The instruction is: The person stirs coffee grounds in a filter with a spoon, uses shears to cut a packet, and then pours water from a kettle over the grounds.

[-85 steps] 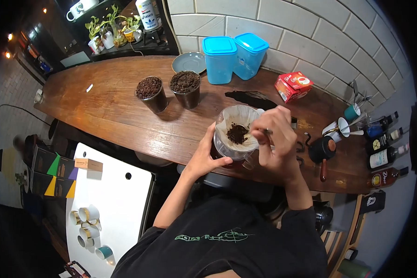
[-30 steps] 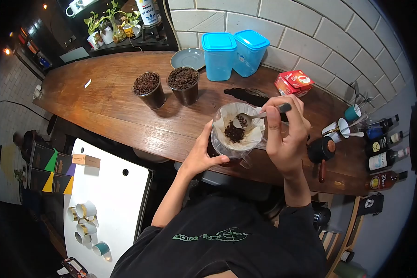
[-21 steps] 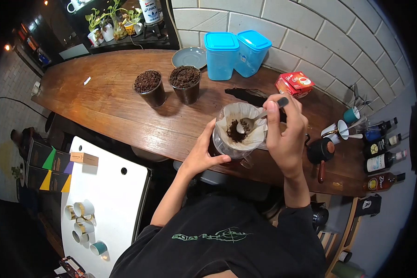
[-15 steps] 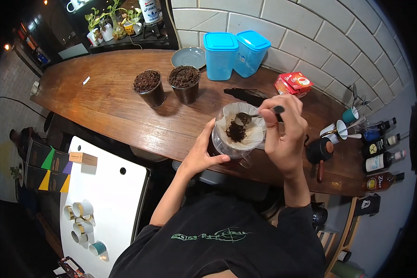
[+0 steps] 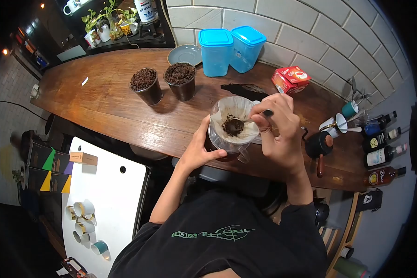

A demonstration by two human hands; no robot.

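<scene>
The paper filter [image 5: 236, 112] sits open inside the clear dripper [image 5: 227, 139], which stands near the front edge of the wooden bench [image 5: 116, 106]. A mound of dark grounds [image 5: 231, 126] lies at the bottom of the filter. The spoon [image 5: 245, 121] points down into the filter, its bowl resting on the grounds and its dark handle tip rising to the right.

The right hand [image 5: 278, 134] is above and to the right of the dripper; its fingers are clenched on the spoon handle. The left hand [image 5: 200, 150] is at the dripper's left side, its fingers curled around the lower wall, grasping it.

Behind the dripper, further back on the bench, stand two dark cups [image 5: 164, 85] filled with brown material, side by side. Beyond them are a grey saucer [image 5: 184, 54] and two blue lidded containers [image 5: 231, 48] against the tiled wall. A red box [image 5: 291, 78] lies to the right. A black kettle [image 5: 319, 147] stands right of the right hand.
</scene>
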